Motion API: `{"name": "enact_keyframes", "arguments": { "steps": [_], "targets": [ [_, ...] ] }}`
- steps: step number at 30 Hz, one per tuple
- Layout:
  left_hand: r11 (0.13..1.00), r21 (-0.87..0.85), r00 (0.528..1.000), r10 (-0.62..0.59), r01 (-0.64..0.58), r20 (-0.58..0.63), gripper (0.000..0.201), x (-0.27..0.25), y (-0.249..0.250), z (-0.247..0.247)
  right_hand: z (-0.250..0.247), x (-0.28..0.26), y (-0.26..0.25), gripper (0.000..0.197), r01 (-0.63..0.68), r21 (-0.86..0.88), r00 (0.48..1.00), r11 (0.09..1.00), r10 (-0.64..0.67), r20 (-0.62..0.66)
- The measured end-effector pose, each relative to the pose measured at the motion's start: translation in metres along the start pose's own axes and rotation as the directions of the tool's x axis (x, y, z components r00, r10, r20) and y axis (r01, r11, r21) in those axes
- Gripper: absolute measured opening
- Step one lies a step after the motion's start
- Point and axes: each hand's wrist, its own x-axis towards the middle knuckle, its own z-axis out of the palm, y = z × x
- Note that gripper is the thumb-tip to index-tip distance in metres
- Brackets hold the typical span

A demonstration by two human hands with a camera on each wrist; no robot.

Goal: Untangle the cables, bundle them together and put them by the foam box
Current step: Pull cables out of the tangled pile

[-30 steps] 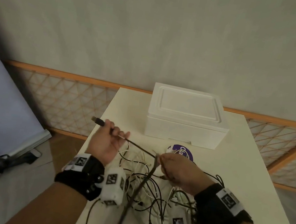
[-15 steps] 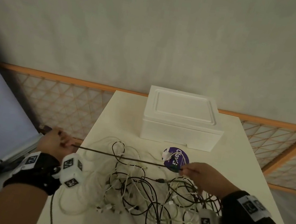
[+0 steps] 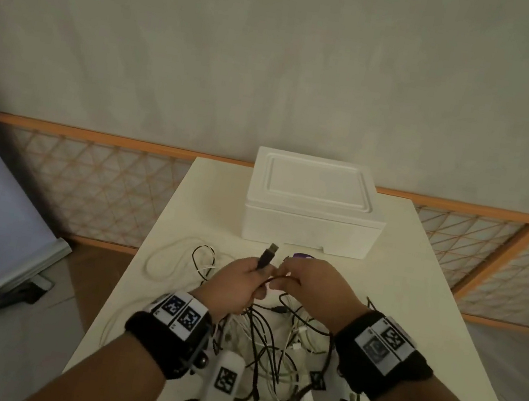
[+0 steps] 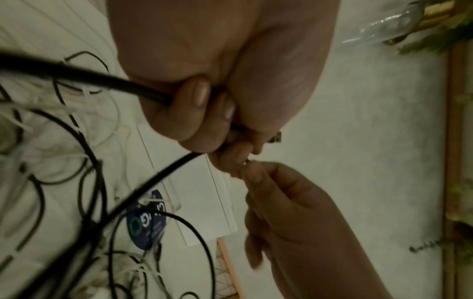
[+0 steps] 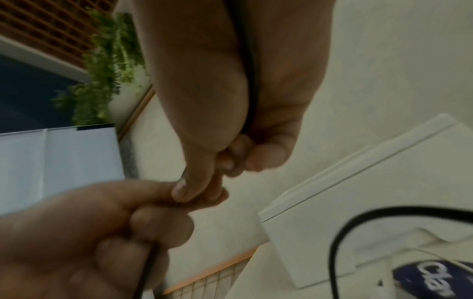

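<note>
- My left hand (image 3: 236, 285) is gripping a black cable with a USB plug (image 3: 266, 262); my fingers are curling round the cord just below the plug, which is sticking up past them and pointing toward the far edge of the cream rectangular table (image 3: 414, 291).
- In the left wrist view, that black cable (image 4: 89, 77) is running out of my fist in two stretches, both dropping into the heap below.
- My right hand (image 3: 312, 286) is touching my left, thumb and fingertips pinching a stretch of the same black cable; the cord (image 5: 249, 70) is lying along my right palm.
- Both hands are hovering above the middle of the table, over the tangle of thin black and white cables (image 3: 268, 348) that is spreading from there toward the near edge.
- One loose white cable loop (image 3: 162, 253) is lying near the left edge.
- The white rectangular foam box with its lid on (image 3: 314, 204) is sitting at the far edge, well apart from the heap.
- A round purple-blue label with white lettering (image 5: 435, 279) is lying on the table between the box and my hands.
</note>
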Motion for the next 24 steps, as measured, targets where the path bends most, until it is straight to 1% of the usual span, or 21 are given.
{"name": "enact_keyframes", "arguments": {
  "steps": [1, 2, 3, 4, 5, 6, 7, 9, 10, 11, 12, 14, 15, 16, 17, 18, 19, 21, 22, 23, 24],
  "targets": [
    [0.998, 0.061, 1.000, 0.009, -0.008, -0.018, 0.027, 0.000, -0.004, -0.010, -0.004, -0.007, 0.006, 0.018, -0.045, 0.083, 0.999, 0.996, 0.045, 0.003],
    [0.994, 0.104, 0.998, 0.020, -0.013, -0.065, 0.027, 0.000, -0.007, -0.020, -0.009, -0.015, 0.013, 0.019, -0.091, 0.156, 0.996, 0.984, 0.091, 0.011],
    [0.993, 0.116, 0.993, 0.023, -0.009, -0.118, 0.028, 0.001, -0.012, -0.032, -0.013, -0.024, 0.020, 0.020, -0.155, 0.265, 0.988, 0.952, 0.152, 0.033],
    [0.994, 0.114, 0.987, 0.021, -0.003, -0.159, 0.028, 0.001, -0.018, -0.043, -0.018, -0.033, 0.027, 0.021, -0.212, 0.400, 0.977, 0.892, 0.199, 0.074],
    [0.993, 0.117, 0.982, 0.016, 0.006, -0.188, 0.028, 0.001, -0.023, -0.053, -0.023, -0.041, 0.032, 0.023, -0.255, 0.496, 0.967, 0.830, 0.224, 0.123],
    [0.992, 0.124, 0.976, 0.009, 0.018, -0.218, 0.027, 0.001, -0.029, -0.063, -0.028, -0.048, 0.036, 0.023, -0.275, 0.534, 0.961, 0.800, 0.226, 0.157],
    [0.992, 0.119, 0.965, -0.001, 0.033, -0.262, 0.026, 0.002, -0.036, -0.073, -0.033, -0.056, 0.040, 0.021, -0.280, 0.539, 0.960, 0.794, 0.220, 0.174],
    [0.993, 0.097, 0.918, -0.022, 0.066, -0.397, 0.028, 0.001, -0.051, -0.093, -0.040, -0.068, 0.044, 0.018, -0.271, 0.590, 0.962, 0.761, 0.200, 0.183],
    [0.989, 0.121, 0.891, -0.015, 0.079, -0.455, 0.030, -0.001, -0.057, -0.102, -0.043, -0.073, 0.044, 0.019, -0.272, 0.630, 0.962, 0.728, 0.199, 0.186],
    [0.980, 0.177, 0.873, 0.005, 0.093, -0.487, 0.031, -0.001, -0.063, -0.108, -0.045, -0.076, 0.044, 0.020, -0.269, 0.633, 0.963, 0.726, 0.202, 0.178],
    [0.963, 0.249, 0.866, 0.034, 0.106, -0.499, 0.031, -0.002, -0.067, -0.111, -0.045, -0.077, 0.043, 0.021, -0.260, 0.582, 0.966, 0.770, 0.215, 0.147],
    [0.916, 0.381, 0.867, 0.088, 0.122, -0.490, 0.030, -0.003, -0.065, -0.109, -0.045, -0.073, 0.041, 0.020, -0.219, 0.325, 0.973, 0.920, 0.230, 0.004],
    [0.878, 0.461, 0.880, 0.113, 0.129, -0.461, 0.030, -0.005, -0.059, -0.105, -0.045, -0.071, 0.039, 0.019, -0.205, 0.187, 0.974, 0.961, 0.220, -0.063],
    [0.821, 0.558, 0.896, 0.151, 0.121, -0.417, 0.029, -0.008, -0.050, -0.098, -0.047, -0.070, 0.037, 0.020, -0.190, 0.051, 0.976, 0.980, 0.194, -0.097],
    [0.759, 0.647, 0.910, 0.214, 0.073, -0.354, 0.027, -0.012, -0.038, -0.089, -0.047, -0.069, 0.034, 0.022, -0.154, -0.070, 0.984, 0.986, 0.147, -0.099],
    [0.721, 0.693, 0.916, 0.287, -0.012, -0.282, 0.026, -0.016, -0.026, -0.076, -0.047, -0.066, 0.027, 0.024, -0.110, -0.179, 0.992, 0.978, 0.098, -0.078],
    [0.716, 0.688, 0.911, 0.356, -0.123, -0.208, 0.026, -0.022, -0.013, -0.060, -0.045, -0.064, 0.019, 0.027, -0.064, -0.272, 0.997, 0.960, 0.049, -0.059],
    [0.751, 0.579, 0.900, 0.430, -0.316, -0.066, 0.027, -0.032, 0.011, -0.023, -0.043, -0.055, 0.000, 0.030, 0.035, -0.396, 0.998, 0.917, -0.055, -0.038],
    [0.774, 0.518, 0.904, 0.428, -0.364, -0.005, 0.025, -0.033, 0.018, -0.005, -0.040, -0.050, -0.007, 0.031, 0.079, -0.429, 0.995, 0.900, -0.099, -0.026],
    [0.803, 0.468, 0.914, 0.404, -0.370, 0.030, 0.021, -0.033, 0.021, 0.010, -0.040, -0.045, -0.012, 0.030, 0.108, -0.443, 0.992, 0.890, -0.125, -0.011],
    [0.836, 0.420, 0.927, 0.373, -0.352, 0.035, 0.019, -0.031, 0.023, 0.020, -0.041, -0.042, -0.013, 0.029, 0.107, -0.419, 0.993, 0.902, -0.119, -0.002]
  ]
}}
